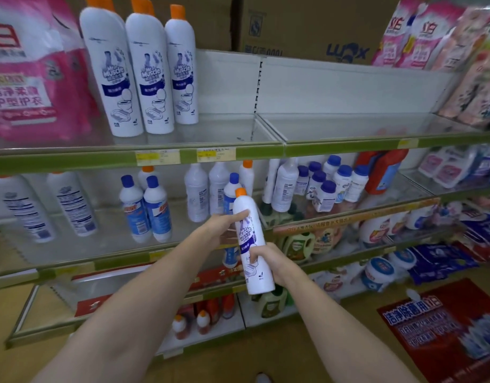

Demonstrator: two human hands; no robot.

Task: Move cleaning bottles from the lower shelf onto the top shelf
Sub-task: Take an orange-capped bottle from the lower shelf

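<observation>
Carry step: left hand [224,225] and right hand [268,261] fingers curl round white bottle [250,244]; next, lift to top shelf [238,128], right of three same bottles [144,73]

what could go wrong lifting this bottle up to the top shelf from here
1. The held bottle is tall; raised carelessly, its orange cap could catch the green shelf edge overhead.
2. Three matching bottles stand close together on the top shelf; setting this one tight beside them might knock one over.
3. The left hand and right hand both hold it; releasing one early could let it tilt.
</observation>
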